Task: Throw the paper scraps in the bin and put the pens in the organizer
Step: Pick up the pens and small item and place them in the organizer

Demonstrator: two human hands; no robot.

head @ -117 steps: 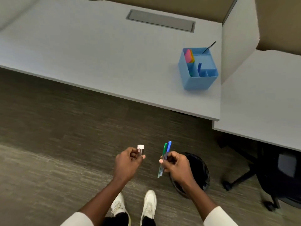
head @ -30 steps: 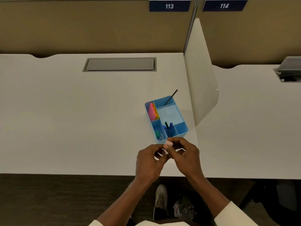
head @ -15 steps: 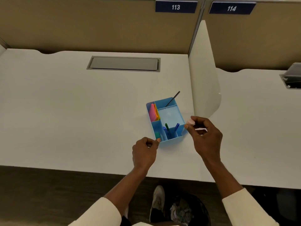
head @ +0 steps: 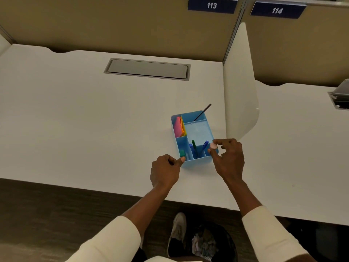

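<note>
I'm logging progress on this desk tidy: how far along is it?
Mostly done. Crumpled paper scraps lie in the black bin under the white desk. A green pen and blue pen stand in the light-blue plastic organizer. In hand: the right hand holds a pale pink-capped item at the organizer's right edge, while the left hand touches its front corner. Left: dropping that item in.

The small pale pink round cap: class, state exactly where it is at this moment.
In the head view, the small pale pink round cap is pinched in the right hand, at the near right corner of the light blue plastic organizer.
</note>
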